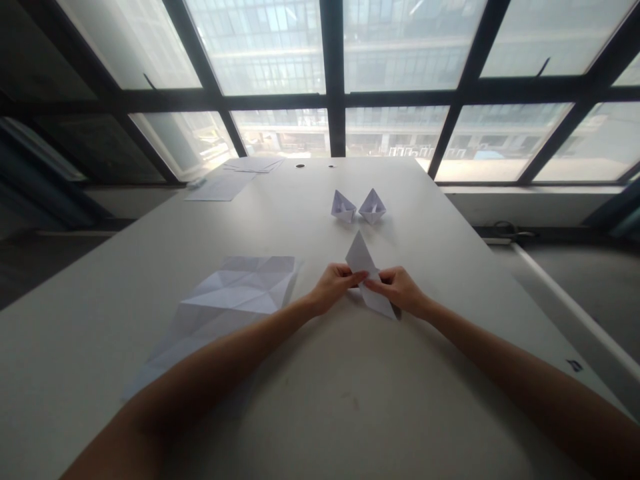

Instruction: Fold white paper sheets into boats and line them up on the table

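Both hands grip a folded piece of white paper (pixel 360 255), diamond-shaped and tilted, a little in front of me over the table. My left hand (pixel 332 285) pinches it from the left, thumb across its middle. From the other side my right hand (pixel 400 289) holds it, its thumb beside the left one; some fingers are hidden behind the paper. Just beyond stand two folded paper boats (pixel 344 208), the right-hand boat (pixel 373 208) close beside the left one. A creased, unfolded paper sheet (pixel 227 293) lies left of my hands, partly under my left forearm.
The white table (pixel 430 393) reaches to a large window (pixel 400 47) with dark frames. Several flat paper sheets (pixel 223 185) lie at its far left. A small dark mark (pixel 575 365) is near the right edge. Two round holes (pixel 300 166) sit at the far end.
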`<state>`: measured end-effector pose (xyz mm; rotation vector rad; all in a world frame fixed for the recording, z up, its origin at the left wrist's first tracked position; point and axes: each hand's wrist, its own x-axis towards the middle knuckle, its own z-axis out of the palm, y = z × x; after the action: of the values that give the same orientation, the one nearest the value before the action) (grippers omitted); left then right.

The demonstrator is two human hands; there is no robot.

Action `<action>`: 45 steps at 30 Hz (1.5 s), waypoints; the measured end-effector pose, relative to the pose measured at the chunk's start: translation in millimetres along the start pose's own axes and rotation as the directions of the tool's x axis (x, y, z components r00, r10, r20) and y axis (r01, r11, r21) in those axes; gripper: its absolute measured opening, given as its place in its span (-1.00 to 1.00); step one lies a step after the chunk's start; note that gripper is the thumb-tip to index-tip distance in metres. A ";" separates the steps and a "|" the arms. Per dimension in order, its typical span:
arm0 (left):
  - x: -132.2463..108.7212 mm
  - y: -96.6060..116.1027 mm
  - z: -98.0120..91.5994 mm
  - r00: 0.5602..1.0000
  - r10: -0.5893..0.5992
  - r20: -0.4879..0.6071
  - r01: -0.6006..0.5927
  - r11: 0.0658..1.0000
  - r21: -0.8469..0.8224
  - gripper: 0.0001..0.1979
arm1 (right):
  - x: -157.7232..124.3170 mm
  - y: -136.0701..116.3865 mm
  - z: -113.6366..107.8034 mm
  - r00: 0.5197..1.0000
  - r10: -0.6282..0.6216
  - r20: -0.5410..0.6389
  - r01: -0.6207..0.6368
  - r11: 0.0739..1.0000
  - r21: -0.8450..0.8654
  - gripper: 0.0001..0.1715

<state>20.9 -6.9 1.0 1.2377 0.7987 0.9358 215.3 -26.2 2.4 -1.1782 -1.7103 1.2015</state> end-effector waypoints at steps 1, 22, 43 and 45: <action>-0.5 1.0 0.7 1.000 -0.006 0.008 0.006 1.000 -0.024 -0.66 | -0.5 -1.0 0.8 1.000 0.009 0.027 -0.008 1.000 -0.015 -0.55; 18.8 3.9 -27.3 0.971 0.024 -0.237 -0.116 0.916 -0.384 -0.72 | -1.3 -6.4 -1.9 0.974 0.098 0.203 -0.064 0.983 -0.170 -0.73; 12.5 0.8 -14.2 0.975 0.212 -0.074 -0.184 0.943 0.276 -0.31 | -2.3 -2.4 19.4 0.967 -0.107 -0.229 -0.077 0.738 -0.671 -0.69; 9.8 0.6 -9.9 0.974 0.227 -0.021 -0.205 0.912 0.354 -0.31 | -2.8 -1.7 19.4 0.970 -0.108 -0.217 -0.081 0.700 -0.709 -0.69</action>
<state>16.0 6.1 0.0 1.6410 0.9180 1.0438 198.1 -34.7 -1.9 -1.6719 -2.0454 0.3032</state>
